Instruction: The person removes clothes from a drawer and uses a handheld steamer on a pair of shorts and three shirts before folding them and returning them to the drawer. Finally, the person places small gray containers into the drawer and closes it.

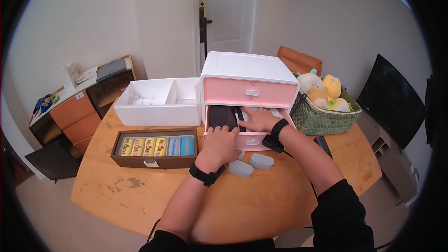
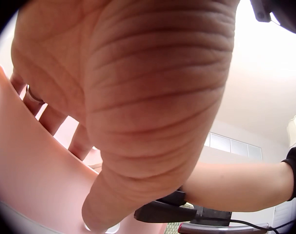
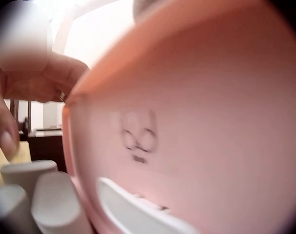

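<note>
A white drawer unit [image 1: 249, 65] stands on the table with its lower pink drawer [image 1: 280, 141] pulled out. My left hand [image 1: 219, 144] grips the top edge of that drawer's front, fingers over the rim and thumb down the outside, as the left wrist view shows. Inside the drawer lie a folded dark cloth item [image 1: 220, 115] and paler things beside it. My right hand [image 1: 258, 120] reaches over the front into the drawer, fingers spread on the contents; its fingertips are partly hidden. Below the drawer front, pale grey rounded containers [image 1: 261, 161] stand on the table near my left wrist.
A brown box [image 1: 154, 162] with yellow and blue packs sits at left. Behind it is a white divided bin [image 1: 158, 120]. At right stand a green woven basket [image 1: 322, 120] of plush toys and a dark object [image 1: 323, 145]. A cable runs from my right wrist.
</note>
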{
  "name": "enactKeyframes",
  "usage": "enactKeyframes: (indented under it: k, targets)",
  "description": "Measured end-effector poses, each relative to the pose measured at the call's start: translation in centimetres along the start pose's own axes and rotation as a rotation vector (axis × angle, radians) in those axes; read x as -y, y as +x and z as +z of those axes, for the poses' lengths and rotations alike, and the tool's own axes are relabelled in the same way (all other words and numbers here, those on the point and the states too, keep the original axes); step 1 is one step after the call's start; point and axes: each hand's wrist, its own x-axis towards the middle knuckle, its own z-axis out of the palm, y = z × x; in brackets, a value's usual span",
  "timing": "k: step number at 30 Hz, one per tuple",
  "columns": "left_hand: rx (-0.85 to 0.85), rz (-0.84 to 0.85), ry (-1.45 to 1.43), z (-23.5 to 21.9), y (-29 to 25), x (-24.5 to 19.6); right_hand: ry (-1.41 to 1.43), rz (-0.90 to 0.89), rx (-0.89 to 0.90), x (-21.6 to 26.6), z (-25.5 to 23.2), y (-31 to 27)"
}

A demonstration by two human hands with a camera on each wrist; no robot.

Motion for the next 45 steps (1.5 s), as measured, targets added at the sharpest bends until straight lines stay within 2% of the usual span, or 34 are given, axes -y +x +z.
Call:
enactKeyframes:
  k: [2, 5, 12, 15, 21, 24, 27, 30, 32, 35, 39, 42, 45]
  targets:
    - [0.006, 0.004, 0.001, -0.1, -0.1, 0.0, -0.078, 0.009, 0.037, 0.7, -0.9, -0.9]
    - [0.015, 0.002, -0.019, -0.2, 0.0, 0.1, 0.0, -0.071, 0.069, -1.3, -0.4, -0.4]
    - [0.025, -0.004, -0.012, -0.2, 0.0, 0.3, 0.144, -0.067, 0.172, -2.7, -2.6, -3.2]
    - [0.015, 0.0, -0.014, -0.1, 0.0, 0.3, 0.047, -0.06, 0.18, -2.9, -3.5, -4.7]
    - [0.014, 0.0, -0.023, -0.2, 0.0, 0.4, 0.119, -0.134, 0.147, -5.6, -3.2, -5.6]
    - [0.011, -0.004, -0.023, -0.2, 0.1, 0.4, 0.115, -0.204, 0.048, -6.9, -2.4, -5.7]
    - [0.012, -0.003, -0.022, -0.1, 0.1, 0.5, 0.266, -0.253, 0.035, -8.3, -1.7, -5.6]
    - [0.009, -0.002, -0.021, 0.0, 0.2, 0.5, 0.417, -0.298, 0.024, -6.9, -2.9, -8.0]
    - [-0.006, 0.001, -0.023, 0.3, 0.3, 0.5, 0.382, -0.329, -0.083, -6.8, -2.7, -9.1]
    - [-0.061, 0.048, -0.042, 1.0, 0.5, 0.3, 0.367, -0.345, -0.165, -6.3, -3.3, -11.0]
    - [-0.134, 0.134, -0.113, 1.3, 0.7, -0.6, 0.585, -0.271, -0.155, -4.2, -5.8, -14.8]
    - [-0.233, 0.25, -0.186, 2.3, 1.0, -1.1, 0.674, -0.31, -0.208, -4.7, -5.8, -17.0]
    - [-0.272, 0.323, -0.202, 2.3, 1.6, -2.5, 0.794, -0.292, -0.149, -4.9, -4.9, -19.4]
